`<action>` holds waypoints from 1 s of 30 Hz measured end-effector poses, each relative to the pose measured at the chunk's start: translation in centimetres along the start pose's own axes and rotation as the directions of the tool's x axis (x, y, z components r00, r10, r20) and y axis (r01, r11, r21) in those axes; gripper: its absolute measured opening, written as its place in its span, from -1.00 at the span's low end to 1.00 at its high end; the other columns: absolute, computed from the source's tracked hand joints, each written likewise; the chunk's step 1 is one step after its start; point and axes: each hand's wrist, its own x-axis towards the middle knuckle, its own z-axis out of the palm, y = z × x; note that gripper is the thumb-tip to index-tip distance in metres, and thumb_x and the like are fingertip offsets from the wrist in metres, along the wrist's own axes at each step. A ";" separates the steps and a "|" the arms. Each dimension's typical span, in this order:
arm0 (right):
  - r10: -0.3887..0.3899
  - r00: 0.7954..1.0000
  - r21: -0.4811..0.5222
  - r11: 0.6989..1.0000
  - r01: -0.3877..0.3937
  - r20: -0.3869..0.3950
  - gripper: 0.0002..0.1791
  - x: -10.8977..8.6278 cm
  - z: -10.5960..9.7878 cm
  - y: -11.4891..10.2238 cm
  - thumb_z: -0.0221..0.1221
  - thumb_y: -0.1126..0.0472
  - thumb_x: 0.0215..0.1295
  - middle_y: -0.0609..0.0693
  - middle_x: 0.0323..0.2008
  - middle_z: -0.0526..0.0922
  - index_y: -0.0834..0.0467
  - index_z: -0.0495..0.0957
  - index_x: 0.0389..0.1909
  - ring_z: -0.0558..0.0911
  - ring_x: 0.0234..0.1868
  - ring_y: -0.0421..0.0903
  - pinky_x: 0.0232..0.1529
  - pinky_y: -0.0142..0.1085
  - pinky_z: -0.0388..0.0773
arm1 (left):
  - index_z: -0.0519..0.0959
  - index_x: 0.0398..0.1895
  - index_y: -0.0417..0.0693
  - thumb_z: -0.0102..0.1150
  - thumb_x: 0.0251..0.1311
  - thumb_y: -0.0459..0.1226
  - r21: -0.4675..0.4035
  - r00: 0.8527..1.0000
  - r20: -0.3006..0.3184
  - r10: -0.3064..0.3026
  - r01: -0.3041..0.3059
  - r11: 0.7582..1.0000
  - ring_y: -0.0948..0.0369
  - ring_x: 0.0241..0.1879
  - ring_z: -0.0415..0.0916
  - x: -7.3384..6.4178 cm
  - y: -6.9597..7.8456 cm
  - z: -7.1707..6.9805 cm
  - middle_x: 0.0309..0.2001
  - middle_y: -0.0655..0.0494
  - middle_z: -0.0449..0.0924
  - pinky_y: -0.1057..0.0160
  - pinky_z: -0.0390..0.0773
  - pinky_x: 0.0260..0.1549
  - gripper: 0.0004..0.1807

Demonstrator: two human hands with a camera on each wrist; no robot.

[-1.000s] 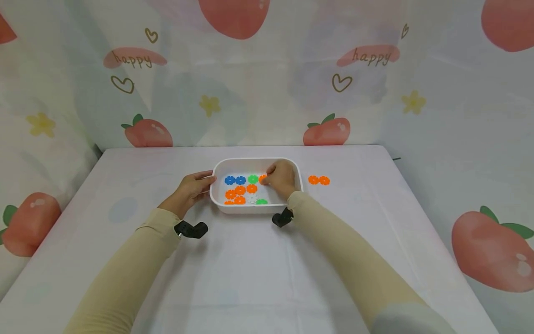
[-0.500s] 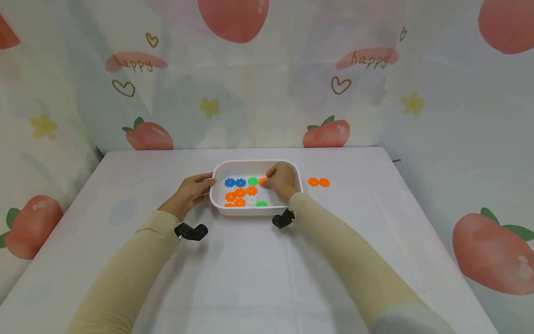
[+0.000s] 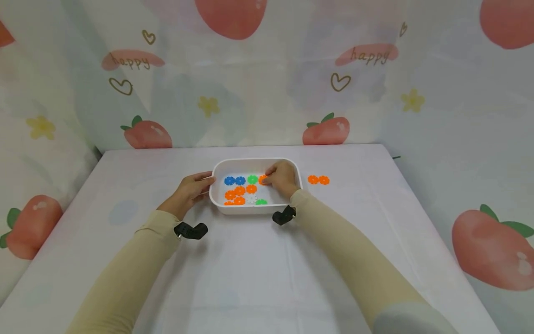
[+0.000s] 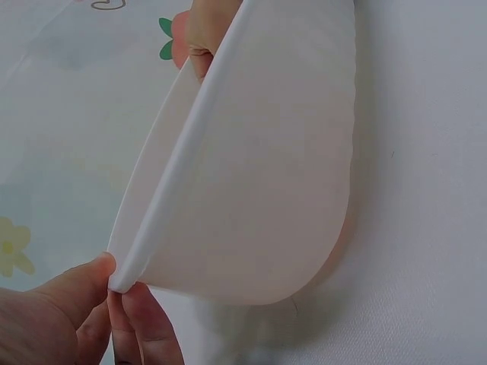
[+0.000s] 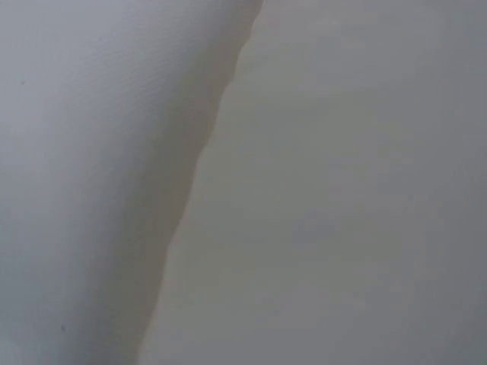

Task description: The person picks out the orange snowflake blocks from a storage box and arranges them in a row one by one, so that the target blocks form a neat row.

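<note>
On the table I see the left hand point(image 3: 189, 191) holding the left end of a white plastic tray point(image 3: 258, 210), while the right hand point(image 3: 283, 177) reaches inside, curled fingertips apparently pinching an orange snowflake disc point(image 3: 261, 180) beside a green disc point(image 3: 252, 179). With that wrist over the near right corner, a bump could shift the tray. A joined orange pair point(image 3: 319, 180) limits room to the right; tablecloth point(image 3: 246, 269) spreads wide in front.

Left wrist view: thumb and fingers clamp the rim; slackening could let it slide.

Right wrist view: a blurred pale surface, no fingers visible.
</note>
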 end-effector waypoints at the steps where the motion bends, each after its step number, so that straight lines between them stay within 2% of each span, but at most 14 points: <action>1: 0.003 1.000 0.005 1.000 -0.003 0.007 -0.78 0.0 -0.1 -0.1 0.47 0.35 0.00 0.09 -0.28 0.66 0.26 0.68 -0.31 0.56 -0.23 -0.03 -0.17 -0.30 0.55 | 0.41 0.39 0.14 0.17 0.36 -0.11 0.001 1.000 -0.001 0.001 -0.001 1.000 0.10 0.05 0.41 0.0 0.1 0.0 0.30 0.03 0.45 0.29 0.47 0.02 -0.47; 9: 0.026 0.999 0.007 1.000 -0.026 0.039 -0.82 -0.1 -0.8 -0.6 0.41 0.35 0.10 0.10 -0.25 0.65 0.27 0.68 -0.27 0.55 -0.25 -0.04 -0.27 -0.38 0.53 | 0.39 0.41 0.13 0.18 0.35 -0.11 0.009 1.000 0.005 0.008 -0.009 1.000 0.10 0.05 0.42 -0.1 0.6 0.1 0.32 0.01 0.42 0.28 0.48 0.03 -0.44; 15: 0.022 0.997 0.004 1.000 -0.023 0.075 -0.83 0.2 -0.9 -0.4 0.37 0.37 0.13 0.10 -0.26 0.65 0.27 0.67 -0.23 0.55 -0.31 -0.05 -0.36 -0.43 0.48 | 0.39 0.40 0.13 0.18 0.35 -0.12 0.007 1.000 0.003 0.010 -0.010 1.000 0.10 0.03 0.43 0.1 0.5 0.0 0.30 0.01 0.45 0.29 0.48 0.01 -0.45; 23: 0.019 0.988 -0.072 0.997 -0.008 0.153 -0.82 0.0 -1.5 -0.6 0.33 0.34 0.19 0.09 -0.15 0.63 0.23 0.69 -0.18 0.53 -0.18 -0.02 -0.19 -0.36 0.49 | 0.40 0.40 0.13 0.20 0.34 -0.11 0.008 1.000 -0.003 0.011 -0.011 1.000 0.10 0.06 0.44 0.1 0.3 0.1 0.32 0.02 0.44 0.28 0.49 0.02 -0.44; 26: 0.001 0.984 -0.089 0.996 0.015 0.179 -0.83 0.1 -1.7 -0.5 0.33 0.34 0.18 0.10 -0.20 0.64 0.27 0.68 -0.19 0.55 -0.25 -0.06 -0.27 -0.42 0.48 | 0.40 0.40 0.12 0.19 0.34 -0.12 0.005 1.000 -0.011 0.002 -0.002 1.000 0.09 0.07 0.43 0.0 0.3 0.1 0.31 0.01 0.44 0.26 0.48 0.05 -0.44; 30: -0.010 0.977 -0.097 0.995 0.032 0.215 -0.82 0.1 -1.8 -0.3 0.32 0.38 0.15 0.10 -0.36 0.66 0.32 0.66 -0.20 0.58 -0.45 -0.13 -0.45 -0.49 0.47 | 0.40 0.40 0.11 0.18 0.35 -0.13 -0.005 1.000 -0.016 -0.007 0.007 1.000 0.08 0.08 0.42 -0.1 0.2 0.2 0.33 0.01 0.43 0.25 0.48 0.09 -0.45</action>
